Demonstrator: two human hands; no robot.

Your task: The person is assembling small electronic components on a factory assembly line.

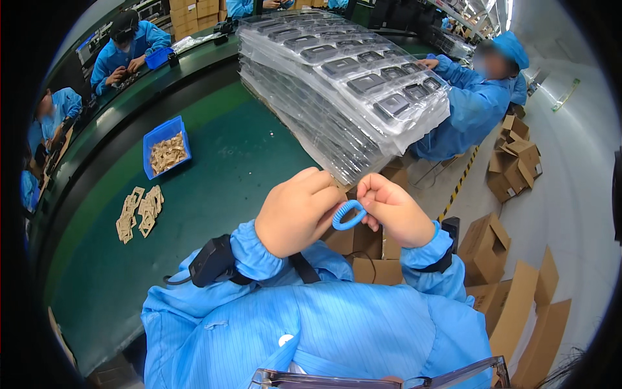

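Observation:
A light blue coiled cord (338,219), bent into a small ring, is held between my two hands in front of my chest. My left hand (298,212) is closed, with its fingertips at the ring's left side and its back toward me. On the other side my right hand (400,214) pinches the ring between thumb and fingers, the fingers curled. Both hands are raised near the table's right edge, just in front of a tall stack of clear plastic trays (350,126). The tray on top carries rows of dark, square-framed parts.
On the green table (220,214), to the left, stand a blue bin (148,139) of small tan pieces and two loose groups of flat tan pieces (150,211). A co-worker (463,113) is beyond the trays. Open cardboard boxes (483,249) line the floor at right.

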